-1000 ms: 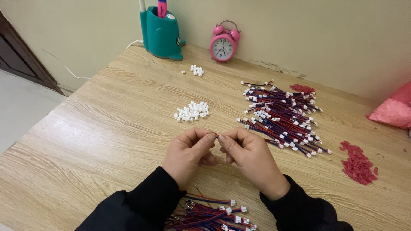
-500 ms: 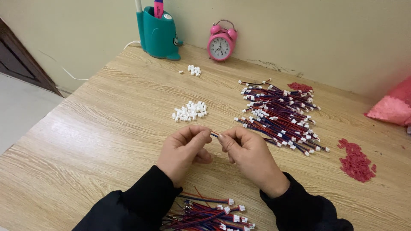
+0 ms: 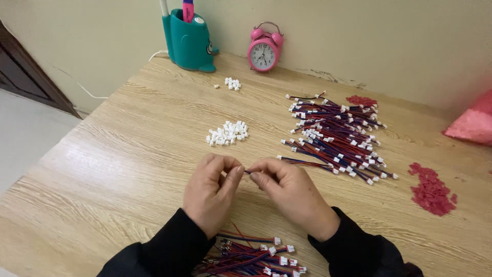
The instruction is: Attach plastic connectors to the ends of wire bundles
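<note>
light wood table (image 3: pixel 102 169), beige wall (image 3: pixel 359 36), pink alarm clock (image 3: pixel 264 51) at back.

Light wooden table (image 3: pixel 102 154) against plain cream wall (image 3: pixel 359 31); pale floor (image 3: pixel 25 133) at left, dark wooden door (image 3: pixel 25 82) beyond.

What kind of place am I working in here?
Likely a home desk used for hand assembly: a wooden table against a wall, a pink alarm clock, a teal pen holder, and piles of wire leads.
</note>
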